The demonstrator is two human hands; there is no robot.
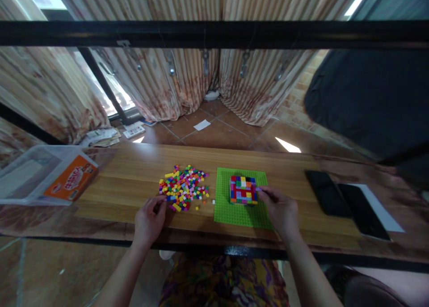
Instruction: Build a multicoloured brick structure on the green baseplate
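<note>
A block of many-coloured toy bricks [243,190] stands on a green studded baseplate [223,213], right of the middle of the table. At its right side is my right hand [282,212], thumb and forefinger pinched on a small purple brick [258,189] close to the block's edge. Whether that brick touches the block, I cannot tell. My left hand [150,220] is at the lower left edge of a pile of loose bricks [184,186]. Its fingertips are closed at a blue brick [171,199].
On the far left stands a clear plastic box [31,168] with an orange label [71,179]. Two dark flat devices, one a black slab [326,193] and the other a black panel [363,211], lie at the right near a white sheet [380,208]. A dark bar [214,34] crosses above the table.
</note>
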